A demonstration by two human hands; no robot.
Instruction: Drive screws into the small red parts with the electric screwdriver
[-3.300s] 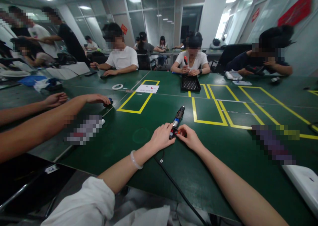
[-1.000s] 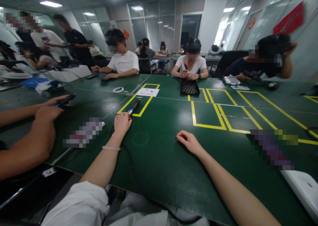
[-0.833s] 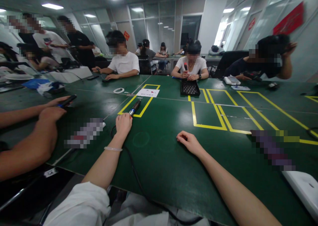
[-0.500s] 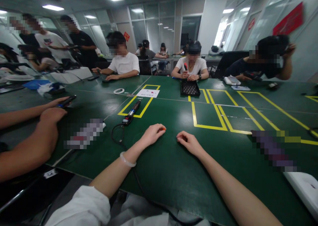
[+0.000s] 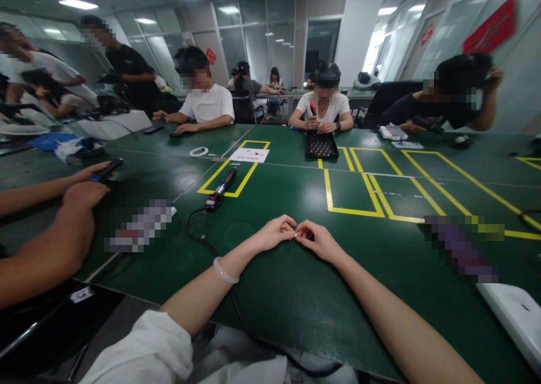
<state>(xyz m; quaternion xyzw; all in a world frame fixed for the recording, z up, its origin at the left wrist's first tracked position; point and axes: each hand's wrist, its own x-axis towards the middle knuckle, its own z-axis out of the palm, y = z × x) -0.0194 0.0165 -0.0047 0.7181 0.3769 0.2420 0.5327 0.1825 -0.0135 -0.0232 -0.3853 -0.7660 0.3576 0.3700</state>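
Observation:
Over the green table [image 5: 270, 294], my left hand [image 5: 274, 232] and my right hand [image 5: 319, 240] meet fingertip to fingertip. Both are closed in a pinch around a tiny shiny bit [image 5: 296, 235], too small to name. A pale bangle [image 5: 225, 270] circles my left wrist. Beyond my left hand lies a black and silver electric screwdriver [image 5: 222, 185], its cable running back toward me. It rests partly inside a yellow tape outline.
Opposite, a person in a white shirt works over a black tray [image 5: 322, 147] of small parts. A white paper sheet [image 5: 249, 155] and a white ring [image 5: 198, 152] lie left of it. Another person's forearms [image 5: 78, 204] rest at my left. A white device [image 5: 513, 316] sits at my right.
My hands have come together from apart, and their fingertips now meet around the tiny bit. The view has shifted slightly. The screwdriver stays on the table.

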